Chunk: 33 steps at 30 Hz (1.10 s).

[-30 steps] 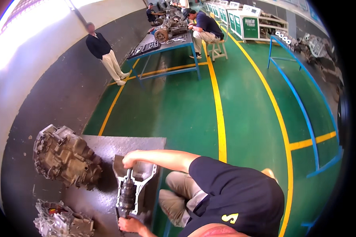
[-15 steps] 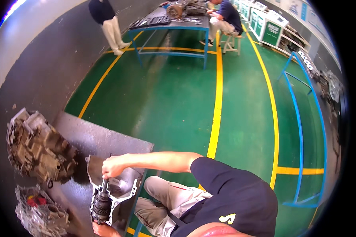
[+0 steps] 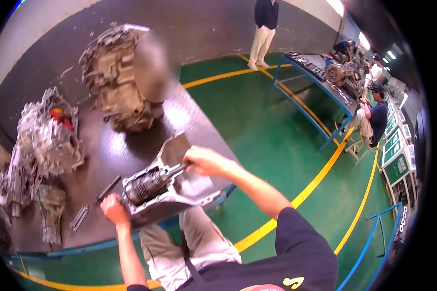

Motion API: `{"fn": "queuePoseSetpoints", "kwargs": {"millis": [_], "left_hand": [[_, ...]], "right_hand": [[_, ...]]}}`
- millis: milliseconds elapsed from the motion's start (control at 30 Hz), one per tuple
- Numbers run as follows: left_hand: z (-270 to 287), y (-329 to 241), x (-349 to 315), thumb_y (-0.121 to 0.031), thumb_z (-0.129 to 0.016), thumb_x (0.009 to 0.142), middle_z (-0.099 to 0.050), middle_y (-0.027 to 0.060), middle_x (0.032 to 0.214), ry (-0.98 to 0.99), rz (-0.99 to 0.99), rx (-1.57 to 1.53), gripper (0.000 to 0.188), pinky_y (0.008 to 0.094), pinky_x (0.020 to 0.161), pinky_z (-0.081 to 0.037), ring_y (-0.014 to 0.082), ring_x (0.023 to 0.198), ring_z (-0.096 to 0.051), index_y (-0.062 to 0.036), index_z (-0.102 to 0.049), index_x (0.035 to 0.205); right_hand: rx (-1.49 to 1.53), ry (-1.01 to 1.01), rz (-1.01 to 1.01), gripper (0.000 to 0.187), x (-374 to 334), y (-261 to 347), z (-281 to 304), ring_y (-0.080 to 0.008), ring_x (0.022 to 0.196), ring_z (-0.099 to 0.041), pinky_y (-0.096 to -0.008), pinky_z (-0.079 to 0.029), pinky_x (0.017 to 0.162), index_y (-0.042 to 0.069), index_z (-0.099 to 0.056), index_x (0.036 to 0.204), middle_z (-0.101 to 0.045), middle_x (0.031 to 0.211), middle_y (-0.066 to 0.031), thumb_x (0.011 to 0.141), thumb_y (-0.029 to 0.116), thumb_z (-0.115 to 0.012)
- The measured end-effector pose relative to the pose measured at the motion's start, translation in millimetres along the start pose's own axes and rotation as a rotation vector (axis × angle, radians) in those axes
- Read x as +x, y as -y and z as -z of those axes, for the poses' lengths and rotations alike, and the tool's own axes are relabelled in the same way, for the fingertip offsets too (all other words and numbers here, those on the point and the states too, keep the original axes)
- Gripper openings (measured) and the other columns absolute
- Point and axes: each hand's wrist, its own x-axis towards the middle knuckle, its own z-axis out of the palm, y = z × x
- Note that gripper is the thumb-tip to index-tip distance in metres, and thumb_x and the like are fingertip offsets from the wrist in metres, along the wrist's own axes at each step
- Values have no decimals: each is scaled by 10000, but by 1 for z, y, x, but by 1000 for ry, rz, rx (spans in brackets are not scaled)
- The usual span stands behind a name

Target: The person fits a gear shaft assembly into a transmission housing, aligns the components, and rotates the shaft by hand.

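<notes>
An open metal gearbox housing half [image 3: 203,193] lies near the table's front edge, its pale rim facing up. Inside it sits a gear shaft [image 3: 148,187] with a stack of dark toothed gears, lying lengthwise. My right hand [image 3: 204,161] is closed round the shaft's thin right end, over the housing. At the other end, my left hand [image 3: 114,209] has its fingers curled at the shaft's left tip, by the housing edge; the exact grip is partly hidden. Beside that hand lies a dark thin bar [image 3: 109,188] on the tabletop.
A large brown gearbox [image 3: 124,77] stands at the back of the metal table [image 3: 94,145]. Silver castings [image 3: 51,133] and a smaller housing [image 3: 51,208] crowd its left side, near slim metal tools [image 3: 79,218]. Other people are around another blue-framed table [image 3: 310,109] at far right.
My view has swung left, so more of the table and its parts shows. Both hands stay at the gear shaft's ends, and the left one is now in fuller view.
</notes>
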Motion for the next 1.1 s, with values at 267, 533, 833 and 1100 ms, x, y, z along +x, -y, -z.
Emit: {"fn": "queuePoseSetpoints", "kwargs": {"millis": [267,533,833,1100], "left_hand": [[30,-62,3,-138,-638,737,-631,63,759,-82,-191,-30,34,411,747,-437,264,825,-615,-129,-627,768],[12,-39,13,-93,-618,791,-658,63,798,-32,-61,4,38,430,766,-452,276,828,-627,-122,-644,789],[14,-53,15,-89,-573,854,-669,81,808,-76,-157,-71,62,428,770,-460,292,839,-635,-83,-625,821],[-1,-50,21,-132,-618,828,-683,67,759,-114,-203,-118,69,442,686,-489,274,742,-667,-162,-678,809]], "right_hand": [[-48,-68,-308,195,-51,33,26,-360,905,-659,-434,-512,827,16,-678,974,-684,908,-195,798,91,-714],[-32,64,-496,363,-4,16,4,-257,794,-639,-406,-496,750,10,-675,928,-689,846,-141,976,336,-523],[-134,-31,-710,427,-6,4,-6,-344,974,-651,-452,-483,884,56,-712,965,-709,1005,-170,999,390,-449],[-335,0,-359,310,-11,-38,-6,-258,1076,-644,-413,-496,961,66,-670,1210,-695,1158,-142,924,133,-570]]}}
